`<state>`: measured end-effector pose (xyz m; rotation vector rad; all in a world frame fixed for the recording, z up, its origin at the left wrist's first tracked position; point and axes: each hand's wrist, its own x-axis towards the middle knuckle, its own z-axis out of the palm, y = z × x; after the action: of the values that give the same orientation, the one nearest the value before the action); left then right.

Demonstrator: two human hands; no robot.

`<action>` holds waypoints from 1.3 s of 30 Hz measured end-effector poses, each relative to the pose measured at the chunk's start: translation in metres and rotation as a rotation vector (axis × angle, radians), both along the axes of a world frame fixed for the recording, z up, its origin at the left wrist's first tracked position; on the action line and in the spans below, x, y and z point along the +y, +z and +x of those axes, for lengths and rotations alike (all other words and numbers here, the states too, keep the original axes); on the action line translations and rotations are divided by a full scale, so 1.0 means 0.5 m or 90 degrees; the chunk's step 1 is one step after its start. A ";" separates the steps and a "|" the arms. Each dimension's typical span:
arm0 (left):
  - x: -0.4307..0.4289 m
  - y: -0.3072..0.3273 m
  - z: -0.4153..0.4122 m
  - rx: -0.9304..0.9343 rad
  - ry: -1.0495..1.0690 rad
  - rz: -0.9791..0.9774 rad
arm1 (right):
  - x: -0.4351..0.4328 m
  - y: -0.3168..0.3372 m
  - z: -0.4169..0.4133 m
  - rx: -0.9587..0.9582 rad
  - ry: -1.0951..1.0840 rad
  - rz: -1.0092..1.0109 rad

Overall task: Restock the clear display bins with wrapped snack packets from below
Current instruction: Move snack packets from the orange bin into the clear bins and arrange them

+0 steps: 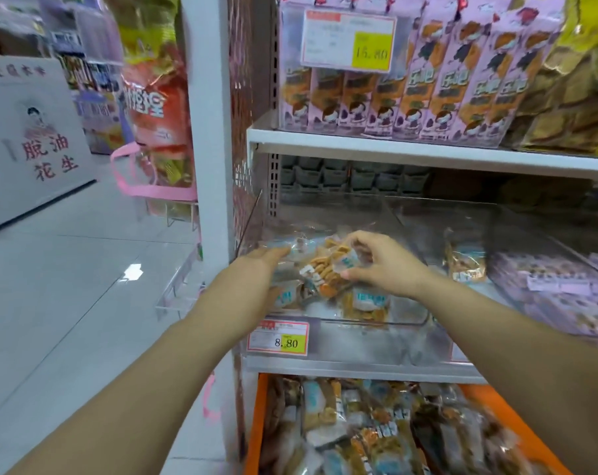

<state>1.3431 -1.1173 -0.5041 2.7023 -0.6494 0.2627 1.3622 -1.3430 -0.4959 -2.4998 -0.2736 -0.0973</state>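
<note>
Both my hands reach into a clear display bin (407, 341) on the middle shelf. My right hand (379, 262) pinches a clear-wrapped snack packet (328, 269) of orange crackers with a pale blue label, held over the bin's low pile. My left hand (266, 260) lies at the bin's left side with fingers stretched out, touching another packet (285, 294). A few more packets (367, 303) lie at the bin's bottom. Below the shelf, an orange crate (258, 437) is filled with several of the same wrapped packets (376, 433).
A neighbouring clear bin to the right holds a packet (465, 260) and purple-wrapped goods (558, 289). A price tag reading 8.80 (278, 338) hangs on the bin front. The upper shelf (393, 145) carries pink boxes. A white shelf post (210, 166), tiled aisle floor and a white carton (30, 138) lie left.
</note>
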 end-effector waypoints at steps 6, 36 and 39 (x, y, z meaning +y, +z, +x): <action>-0.030 -0.007 0.038 -0.013 -0.025 0.238 | 0.011 0.012 0.009 0.052 0.038 -0.253; -0.051 -0.013 0.058 -0.109 0.013 0.440 | 0.068 -0.067 0.043 -0.213 0.083 -0.624; -0.053 -0.016 0.061 -0.110 0.021 0.436 | 0.080 -0.062 0.060 -0.182 0.048 -0.618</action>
<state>1.3733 -1.1436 -0.5123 3.3712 -0.8709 0.3322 1.3920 -1.3030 -0.5268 -3.4289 -0.6567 -0.3658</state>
